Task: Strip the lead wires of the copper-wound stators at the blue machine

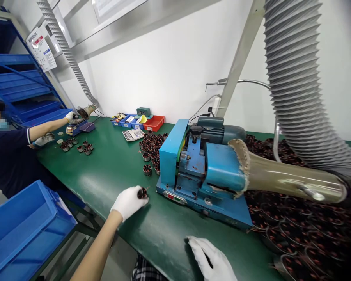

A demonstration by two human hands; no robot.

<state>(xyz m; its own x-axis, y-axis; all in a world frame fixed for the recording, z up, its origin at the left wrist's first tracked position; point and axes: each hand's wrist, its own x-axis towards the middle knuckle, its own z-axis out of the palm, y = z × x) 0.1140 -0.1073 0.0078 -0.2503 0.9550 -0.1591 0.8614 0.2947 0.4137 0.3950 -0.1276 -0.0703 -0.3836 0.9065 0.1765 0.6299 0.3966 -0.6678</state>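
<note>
My left hand [129, 202], in a white glove, grips a small motor stator [142, 192] with a black core and copper windings. It is just above the green table, left of the blue machine [190, 171]. My right hand [211, 258], also gloved, is over the table's front part with its fingers stretched out and nothing seen in it. A group of similar stators [147, 169] stands against the machine's left side. Many more stators [292, 234] crowd the table to the right of the machine.
A tan duct [292, 175] joins the machine to a thick grey hose [295, 78]. Behind are a calculator [133, 134], a red tray [154, 123] and a clock [143, 111]. A co-worker [8, 152] works at the left, near a blue bin [23, 222].
</note>
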